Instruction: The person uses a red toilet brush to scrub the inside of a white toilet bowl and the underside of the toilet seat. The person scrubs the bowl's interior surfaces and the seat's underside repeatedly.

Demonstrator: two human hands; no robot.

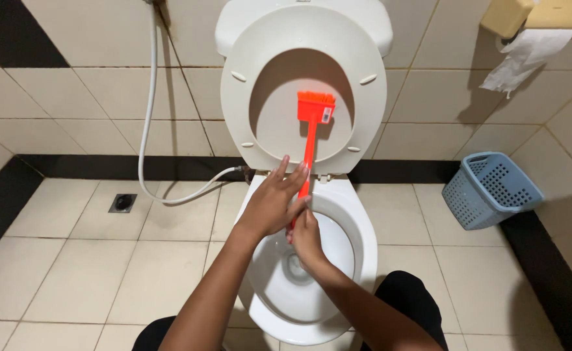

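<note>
Here we hold an orange toilet brush (313,123) upright over the open toilet bowl (364,240), its bristled head far up against the raised seat (370,97). Our right hand (307,239) has its grip closed around the low end of the handle, while our left hand (272,205) rests on the handle just above, fingers loosely spread. A blue basket (491,188) leans at the right wall.
</note>
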